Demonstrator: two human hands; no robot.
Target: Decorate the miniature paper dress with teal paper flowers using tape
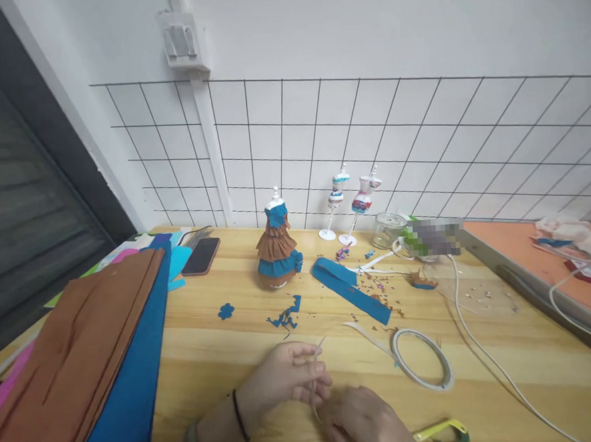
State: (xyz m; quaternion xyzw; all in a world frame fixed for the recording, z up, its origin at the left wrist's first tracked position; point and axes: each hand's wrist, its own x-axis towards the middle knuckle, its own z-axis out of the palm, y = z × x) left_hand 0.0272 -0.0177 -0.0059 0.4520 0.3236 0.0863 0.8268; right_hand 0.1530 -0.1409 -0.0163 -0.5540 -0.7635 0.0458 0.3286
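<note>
Between the thumb and fingers of my left hand (292,374) is a thin pale strip of tape (315,380), one tip poking out above the thumb. The strip's lower end runs to the curled fingers of my right hand (362,420), which are partly hidden and slightly blurred. To the right lies a roll of tape (450,373) with a loose end (367,336) trailing left. Ahead stands a small dress form (276,239) in a ruffled brown and blue paper dress. A blue paper flower (225,311) and blue scraps (287,313) lie in front of it.
Stacked brown and blue crepe paper (82,334) fills the left side, beside a phone (201,256). Two more dress forms (361,200), a glass jar (389,228) and a folded blue strip (352,291) sit behind. A white cable (476,343) and yellow-green cutter (443,432) lie right.
</note>
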